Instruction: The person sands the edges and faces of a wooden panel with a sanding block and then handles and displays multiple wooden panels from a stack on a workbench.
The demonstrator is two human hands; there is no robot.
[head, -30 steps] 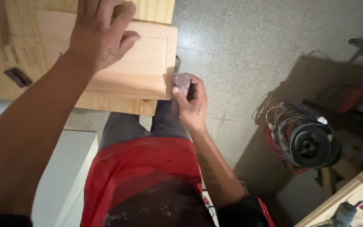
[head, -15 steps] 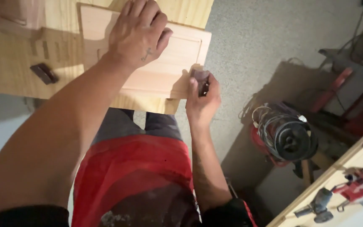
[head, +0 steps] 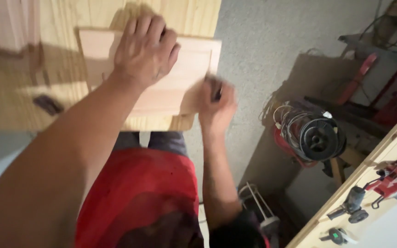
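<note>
The left hand (head: pixel 145 48) lies flat, fingers spread, pressing on a pale wooden panel (head: pixel 171 87). The right hand (head: pixel 217 108) is curled at the panel's right edge, blurred; what it grips cannot be told. The panel rests on the wooden counter (head: pixel 14 92), its corner overhanging. Further right, a wire spool (head: pixel 315 135) sits on the floor.

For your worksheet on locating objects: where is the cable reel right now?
In the head view the cable reel sits on the floor at the right, between the right hand and the pale bench.
</note>
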